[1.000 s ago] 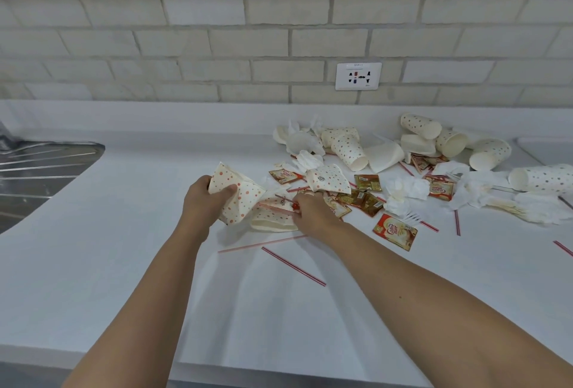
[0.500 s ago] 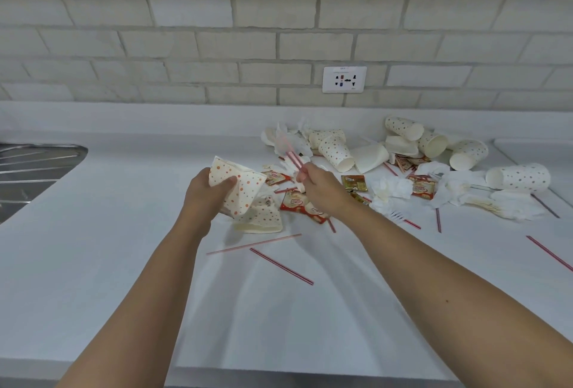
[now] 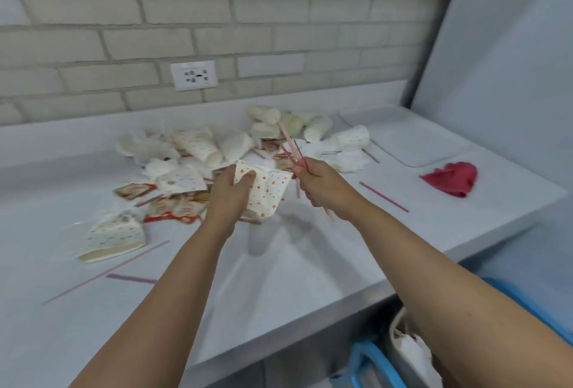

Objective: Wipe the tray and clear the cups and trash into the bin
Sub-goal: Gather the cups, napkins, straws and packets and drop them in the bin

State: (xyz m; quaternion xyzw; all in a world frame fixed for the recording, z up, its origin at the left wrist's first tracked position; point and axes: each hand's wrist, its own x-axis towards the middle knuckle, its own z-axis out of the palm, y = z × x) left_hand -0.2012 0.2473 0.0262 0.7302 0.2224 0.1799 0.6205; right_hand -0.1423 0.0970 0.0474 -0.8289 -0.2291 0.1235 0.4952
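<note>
My left hand (image 3: 228, 194) grips a crumpled white paper cup with orange dots (image 3: 266, 192) above the counter. Just to its right, my right hand (image 3: 322, 184) is closed on a bunch of thin red straws (image 3: 290, 142) that stick up and away from me. Behind the hands lies a heap of dotted paper cups (image 3: 198, 147), tissues and red sachets (image 3: 173, 209). A white tray (image 3: 412, 136) rests flat at the back right of the counter. A red cloth (image 3: 454, 178) lies crumpled in front of it. The bin (image 3: 412, 353) shows at the bottom right, below the counter's edge.
Loose straws (image 3: 384, 197) lie scattered on the white counter (image 3: 279, 279). A flattened cup (image 3: 113, 237) rests at the left. A wall socket (image 3: 193, 75) sits in the brick wall. A pale panel (image 3: 511, 56) rises at the right. A blue frame (image 3: 369, 363) stands beside the bin.
My right hand picked straws off the pile and lifted them beside the cup. My view swung right, bringing the tray, red cloth and bin into sight and losing the sink.
</note>
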